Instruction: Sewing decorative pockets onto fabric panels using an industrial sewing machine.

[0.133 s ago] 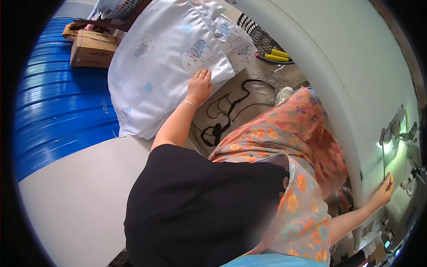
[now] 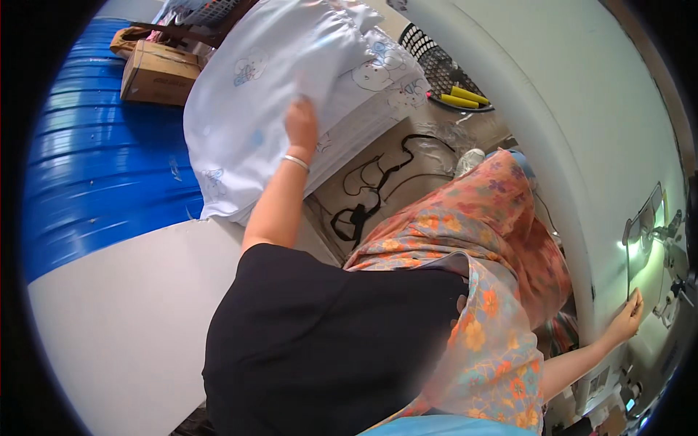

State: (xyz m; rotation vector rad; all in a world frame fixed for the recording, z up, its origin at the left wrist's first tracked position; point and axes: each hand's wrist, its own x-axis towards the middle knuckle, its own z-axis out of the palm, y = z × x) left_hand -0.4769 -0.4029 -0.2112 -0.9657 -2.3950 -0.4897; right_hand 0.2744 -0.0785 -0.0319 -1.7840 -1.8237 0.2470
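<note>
Glossy white cloth (image 2: 225, 134), printed with cartoon bears, drapes at the person's left, its far end cut off. Over it the left hand (image 2: 302, 129) blurs; I can't tell its fingers' spread or grip. The right hand (image 2: 627, 318) bunches its fingers near a lit machine (image 2: 646, 265), any hold unclear. A black mesh basket (image 2: 435, 67) holds yellow rods (image 2: 469, 95).

Plain black fabric top (image 2: 327, 341), slim silvery-white round bangle (image 2: 297, 162), orange-and-grey floral cloth garment (image 2: 502, 341), smooth light-blue fabric (image 2: 451, 427)
</note>
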